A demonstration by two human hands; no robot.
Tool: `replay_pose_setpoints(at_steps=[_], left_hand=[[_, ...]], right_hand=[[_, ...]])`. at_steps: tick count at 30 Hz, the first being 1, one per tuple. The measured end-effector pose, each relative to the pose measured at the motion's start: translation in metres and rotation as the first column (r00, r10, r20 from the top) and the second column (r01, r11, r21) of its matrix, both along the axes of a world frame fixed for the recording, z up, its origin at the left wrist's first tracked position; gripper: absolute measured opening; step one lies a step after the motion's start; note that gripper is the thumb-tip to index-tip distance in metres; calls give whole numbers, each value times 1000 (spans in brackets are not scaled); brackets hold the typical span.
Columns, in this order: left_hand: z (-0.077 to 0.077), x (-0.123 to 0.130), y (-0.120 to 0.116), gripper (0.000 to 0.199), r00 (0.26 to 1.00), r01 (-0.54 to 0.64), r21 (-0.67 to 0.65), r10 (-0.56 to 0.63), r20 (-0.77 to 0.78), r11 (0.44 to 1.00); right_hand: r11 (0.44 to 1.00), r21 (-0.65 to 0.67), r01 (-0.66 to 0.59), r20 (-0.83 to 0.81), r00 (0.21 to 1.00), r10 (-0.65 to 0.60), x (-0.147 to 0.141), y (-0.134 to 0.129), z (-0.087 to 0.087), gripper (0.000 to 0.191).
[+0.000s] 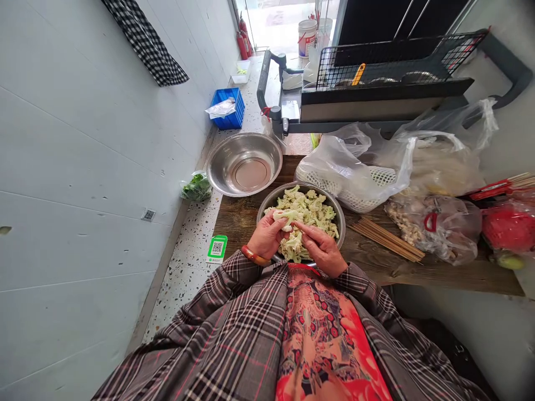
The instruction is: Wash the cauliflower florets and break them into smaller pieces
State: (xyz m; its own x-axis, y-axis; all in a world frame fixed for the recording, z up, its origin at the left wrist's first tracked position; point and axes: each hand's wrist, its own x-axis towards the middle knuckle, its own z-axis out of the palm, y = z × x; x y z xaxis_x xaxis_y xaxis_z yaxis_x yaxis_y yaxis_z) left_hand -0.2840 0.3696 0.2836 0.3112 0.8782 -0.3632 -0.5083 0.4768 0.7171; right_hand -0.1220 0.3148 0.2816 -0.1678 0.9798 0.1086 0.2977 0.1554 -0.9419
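Observation:
Over a metal bowl full of cut cauliflower, my left hand is closed around a pale cauliflower floret. A reddish-brown bangle circles that wrist. My right hand comes in from the other side, its fingers pressed together and the fingertips at the floret's right edge. Whatever those right fingers pinch is too small or hidden to make out. To the right of the bowl, a bundle of thin wooden skewers lies on the dark wooden table.
A wide steel basin stands at the table's far left corner. Plastic bags crowd the far right side, with a bag of mushroom-like pieces nearer. Beyond is a grey cart. A blue crate sits by the left wall.

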Motion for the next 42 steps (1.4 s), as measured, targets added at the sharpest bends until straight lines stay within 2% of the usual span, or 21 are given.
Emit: replay_pose_setpoints(at_steps=[8, 14, 17, 22, 25, 30, 34, 42], left_hand=[[3, 1, -1, 38, 997, -38, 49, 41, -66, 998], [3, -1, -3, 35, 966, -24, 217, 78, -246, 976], [1, -1, -6, 34, 956, -10, 252, 83, -281, 968], [-6, 1, -9, 31, 964, 19, 247, 48, -262, 969], [-5, 0, -9, 31, 974, 50, 213, 0, -229, 976], [1, -3, -8, 39, 985, -10, 171, 39, -166, 985], [-3, -2, -8, 36, 977, -6, 154, 39, -209, 988], [-6, 0, -10, 33, 945, 51, 255, 36, -326, 966]], right_hand=[[999, -33, 2, 26, 1000, -1, 0, 0, 0, 43], [1000, -8, 6, 26, 1000, -6, -1, 0, -2, 42], [1000, 0, 20, 36, 999, -20, -2, 1, -3, 41], [998, 16, 63, 36, 997, -63, -3, 2, -6, 39], [998, 28, 62, 29, 998, -63, -2, 1, -7, 37], [997, 39, 61, 36, 997, -63, -1, 0, -5, 38], [997, 46, 65, 61, 996, -67, -1, -2, -3, 37], [992, 41, 115, 71, 991, -118, 0, -8, -3, 29]])
